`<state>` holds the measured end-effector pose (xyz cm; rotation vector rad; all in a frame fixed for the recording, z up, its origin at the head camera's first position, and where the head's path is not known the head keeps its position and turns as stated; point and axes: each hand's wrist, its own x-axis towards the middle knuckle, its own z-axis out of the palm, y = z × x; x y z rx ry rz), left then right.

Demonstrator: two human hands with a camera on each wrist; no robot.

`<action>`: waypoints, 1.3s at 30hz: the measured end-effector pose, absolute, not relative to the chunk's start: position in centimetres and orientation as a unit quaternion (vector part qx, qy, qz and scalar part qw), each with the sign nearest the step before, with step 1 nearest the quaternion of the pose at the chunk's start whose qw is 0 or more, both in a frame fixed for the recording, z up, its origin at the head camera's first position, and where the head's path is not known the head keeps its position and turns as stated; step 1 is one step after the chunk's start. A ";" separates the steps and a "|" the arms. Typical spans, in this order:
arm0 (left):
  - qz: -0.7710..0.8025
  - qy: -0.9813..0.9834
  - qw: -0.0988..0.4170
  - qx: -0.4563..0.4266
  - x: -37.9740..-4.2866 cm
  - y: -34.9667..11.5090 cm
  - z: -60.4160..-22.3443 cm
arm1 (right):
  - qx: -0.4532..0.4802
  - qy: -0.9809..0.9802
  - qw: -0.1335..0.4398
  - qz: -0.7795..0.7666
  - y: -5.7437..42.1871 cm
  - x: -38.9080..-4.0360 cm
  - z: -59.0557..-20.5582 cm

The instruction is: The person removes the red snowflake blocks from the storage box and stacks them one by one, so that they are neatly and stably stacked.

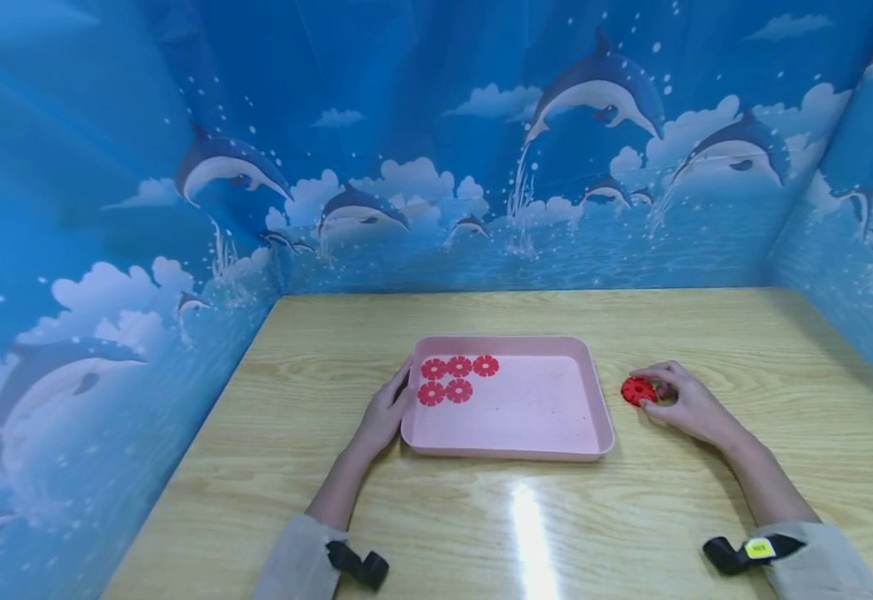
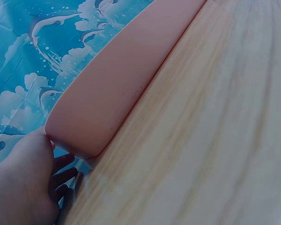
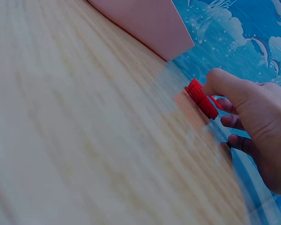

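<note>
A shallow pink tray (image 1: 541,400) lies on the table, with several red notched discs (image 1: 459,366) set flat in two rows at its far left. My left hand (image 1: 387,408) rests along the tray's left wall; in the left wrist view its fingers (image 2: 64,177) are loosely bent beside the tray's corner. Right of the tray, my right hand (image 1: 682,403) is at a small stack of red notched discs (image 1: 637,391). From the right wrist view, thumb and fingers pinch a tilted red disc (image 3: 216,102) against the stack's near side.
The wood-grain table (image 1: 316,350) runs back to a blue dolphin-print backdrop (image 1: 406,217), which also rises at the left and right. A bright light reflection (image 1: 532,533) lies on the table in front of the tray. Black straps (image 1: 357,567) circle both sleeves.
</note>
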<state>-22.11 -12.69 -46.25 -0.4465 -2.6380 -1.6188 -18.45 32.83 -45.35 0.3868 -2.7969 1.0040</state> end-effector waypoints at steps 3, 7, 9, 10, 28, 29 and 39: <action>-0.519 -0.843 0.005 -0.143 -22.1 -12.7 -46.2 | 0.127 -0.931 0.072 0.335 32.8 -18.4 -45.4; -0.520 -0.842 0.004 -0.143 -22.1 -12.7 -46.2 | 0.129 -0.930 0.067 0.338 32.8 -18.4 -45.3; -0.522 -0.840 0.002 -0.146 -22.0 -12.7 -45.9 | 0.129 -0.930 0.066 0.339 32.8 -18.4 -45.2; -0.522 -0.840 0.002 -0.147 -21.7 -12.6 -45.5 | 0.129 -0.930 0.065 0.339 32.8 -18.4 -45.2; -0.522 -0.841 0.004 -0.146 -22.1 -12.6 -46.1 | 0.129 -0.934 0.058 0.327 32.9 -18.5 -45.4; -0.520 -0.841 0.004 -0.147 -22.1 -12.6 -46.2 | 0.129 -0.934 0.058 0.328 32.9 -18.5 -45.3; -0.514 -0.846 0.001 -0.140 -22.0 -12.7 -46.2 | 0.134 -0.931 0.069 0.332 32.8 -18.3 -45.1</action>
